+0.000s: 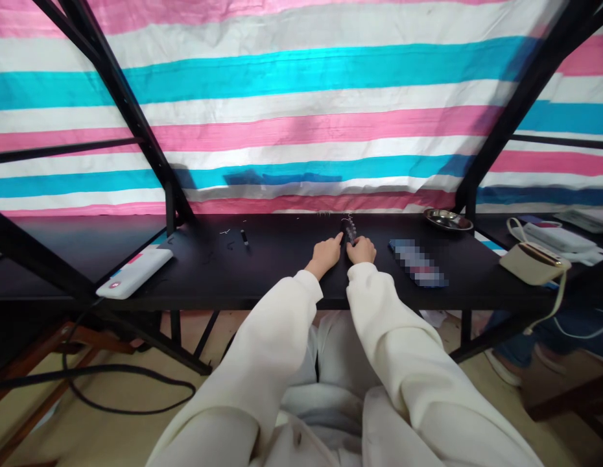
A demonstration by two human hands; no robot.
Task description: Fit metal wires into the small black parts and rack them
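Head cam, only view. Right hand [362, 250]: fingers drawn in narrow, pinching the lower end of a small, knobbly, silver-grey strip [351, 231]. The strip stands over the back half of the flat black tabletop [282, 275], near its rear edge; material too small to tell. Left hand [327, 253] is just beside it, index finger stretched toward the strip; can't tell if that finger touches it, or if the left fingers hold anything.

Risks, my read: the grip is only at one end, so a sideways nudge from the left index could twist the strip loose. A slip forward could send it off the rear edge toward the pink, white and blue striped sheet [301, 123]. Small black-and-white cylinder [244, 238] looks able to roll if bumped. Thin white scraps [225, 231] could get swept off by a sleeve.

Edges/room: front edge passes under both white sleeves. Right side is tighter: blurred-out flat slab [418, 263] near the right hand, shiny round metal dish [448, 220] beyond at the back. Widest gap is leftward, between left hand and cylinder; rounded white plastic block [136, 272] sits well apart at the left end.
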